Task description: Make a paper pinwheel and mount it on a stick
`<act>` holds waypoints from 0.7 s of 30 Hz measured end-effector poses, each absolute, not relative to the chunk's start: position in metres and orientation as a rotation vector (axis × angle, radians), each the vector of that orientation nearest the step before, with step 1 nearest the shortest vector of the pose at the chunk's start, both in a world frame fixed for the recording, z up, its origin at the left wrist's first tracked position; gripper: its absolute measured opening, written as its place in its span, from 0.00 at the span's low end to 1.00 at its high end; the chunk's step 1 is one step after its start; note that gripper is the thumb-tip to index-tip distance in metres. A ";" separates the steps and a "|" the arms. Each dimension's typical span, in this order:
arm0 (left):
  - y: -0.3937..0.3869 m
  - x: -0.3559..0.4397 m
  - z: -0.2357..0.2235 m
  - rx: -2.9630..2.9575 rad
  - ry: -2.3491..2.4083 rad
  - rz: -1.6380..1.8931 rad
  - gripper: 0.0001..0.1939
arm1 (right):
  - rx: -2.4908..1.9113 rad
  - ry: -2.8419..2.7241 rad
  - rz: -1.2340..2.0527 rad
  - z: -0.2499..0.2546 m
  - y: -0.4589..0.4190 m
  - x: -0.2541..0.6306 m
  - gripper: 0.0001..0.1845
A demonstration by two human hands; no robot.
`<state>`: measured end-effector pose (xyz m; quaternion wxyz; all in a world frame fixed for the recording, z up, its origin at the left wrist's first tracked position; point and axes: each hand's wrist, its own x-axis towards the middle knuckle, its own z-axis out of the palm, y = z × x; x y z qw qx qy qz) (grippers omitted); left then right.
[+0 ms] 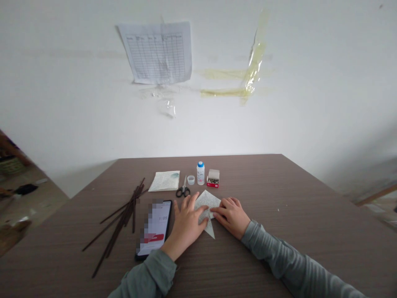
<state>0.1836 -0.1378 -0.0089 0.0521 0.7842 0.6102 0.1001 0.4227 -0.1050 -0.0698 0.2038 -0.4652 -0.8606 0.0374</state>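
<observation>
**Folded paper [206, 210] held flat on a wood-grain table [263, 244]**

At the left lies a loose bundle of thin dark sticks [124, 219], then a phone [154, 229] with a pixelated screen. The left hand [186, 223] presses the folded paper near the table's centre, fingers spread apart. The right hand [231, 215] lies on the paper's right side, fingers together, not clamped. Beyond them, left to right, sit a written sheet [163, 181], scissors [182, 190], a small cup [191, 180], a glue bottle [200, 173] and a red-and-white box of pins [213, 178].
</observation>
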 end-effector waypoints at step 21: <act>-0.141 0.184 -0.013 2.402 1.814 0.360 0.23 | -1.405 -2.414 0.188 -0.058 -0.110 0.419 0.19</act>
